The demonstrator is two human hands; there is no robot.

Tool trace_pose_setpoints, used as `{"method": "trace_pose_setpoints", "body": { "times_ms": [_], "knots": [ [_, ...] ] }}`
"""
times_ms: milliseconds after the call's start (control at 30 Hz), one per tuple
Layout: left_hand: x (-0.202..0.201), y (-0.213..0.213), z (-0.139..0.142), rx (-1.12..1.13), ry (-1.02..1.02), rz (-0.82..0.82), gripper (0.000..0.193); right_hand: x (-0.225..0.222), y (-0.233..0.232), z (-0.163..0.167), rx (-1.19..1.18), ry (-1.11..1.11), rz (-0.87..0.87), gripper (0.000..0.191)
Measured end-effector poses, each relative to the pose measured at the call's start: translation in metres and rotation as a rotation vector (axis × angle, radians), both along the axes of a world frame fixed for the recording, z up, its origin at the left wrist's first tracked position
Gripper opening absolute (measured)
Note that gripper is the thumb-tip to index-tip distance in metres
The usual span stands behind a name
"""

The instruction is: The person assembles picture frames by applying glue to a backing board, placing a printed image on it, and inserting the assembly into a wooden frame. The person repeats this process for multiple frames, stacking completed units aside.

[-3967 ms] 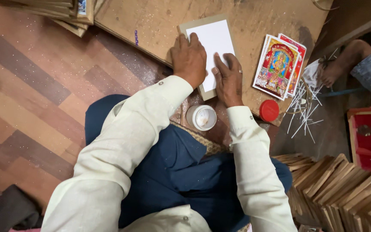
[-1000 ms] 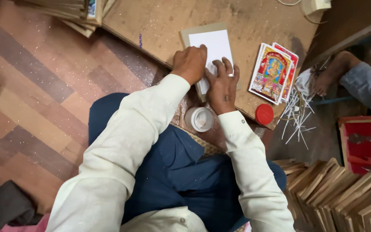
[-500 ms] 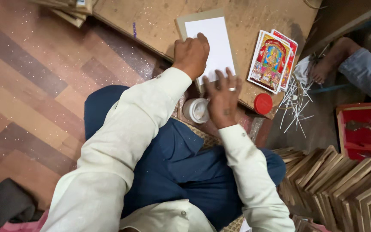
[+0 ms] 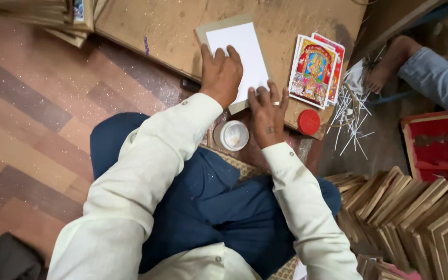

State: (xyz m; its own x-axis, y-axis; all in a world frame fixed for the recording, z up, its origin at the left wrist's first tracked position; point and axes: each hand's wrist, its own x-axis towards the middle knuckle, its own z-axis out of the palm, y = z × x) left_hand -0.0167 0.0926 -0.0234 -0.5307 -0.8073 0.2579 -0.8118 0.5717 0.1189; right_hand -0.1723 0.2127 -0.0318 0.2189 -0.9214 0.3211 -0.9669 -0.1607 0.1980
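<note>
White paper (image 4: 245,52) is lying on a slightly larger piece of brown cardboard (image 4: 219,27), and both are resting on a wooden board (image 4: 167,31) that is filling the top of the view from about eleven o'clock to one o'clock. The left hand (image 4: 221,77) is lying palm down on the paper's left edge, its fingers stretched out flat and close together, gripping nothing. The right hand (image 4: 267,115) is sitting just at four o'clock from the left one, at the sheet's near corner, with its fingers spread and pressing down on the paper and cardboard; a ring is showing on one finger. A round white tub (image 4: 231,135) is standing open at six o'clock from the left hand, just off the board's near edge and beside the right wrist. A red lid (image 4: 308,122) is lying at three o'clock from the right hand, near the board's corner. A small stack of colourful printed pictures (image 4: 315,70) is resting on the board at three o'clock from the paper, close to it but apart. Thin white sticks (image 4: 351,116) are lying scattered on the floor beyond the board's right edge. At four o'clock in the view, wooden frames (image 4: 416,212) are standing packed in rows. Another person's bare foot (image 4: 387,65) is showing at two o'clock.
</note>
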Motion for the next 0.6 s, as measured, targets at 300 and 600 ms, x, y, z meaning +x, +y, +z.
{"method": "trace_pose_setpoints", "body": {
  "times_ms": [300, 600],
  "knots": [
    [0.0, -0.012, -0.001, 0.111, 0.008, -0.038, 0.065, -0.054, -0.032, -0.003, 0.057, -0.894, -0.204, 0.05],
    [0.009, -0.009, -0.019, -0.152, 0.008, -0.015, 0.048, -0.036, 0.003, -0.009, 0.093, -0.156, -0.171, 0.04]
  ]
}}
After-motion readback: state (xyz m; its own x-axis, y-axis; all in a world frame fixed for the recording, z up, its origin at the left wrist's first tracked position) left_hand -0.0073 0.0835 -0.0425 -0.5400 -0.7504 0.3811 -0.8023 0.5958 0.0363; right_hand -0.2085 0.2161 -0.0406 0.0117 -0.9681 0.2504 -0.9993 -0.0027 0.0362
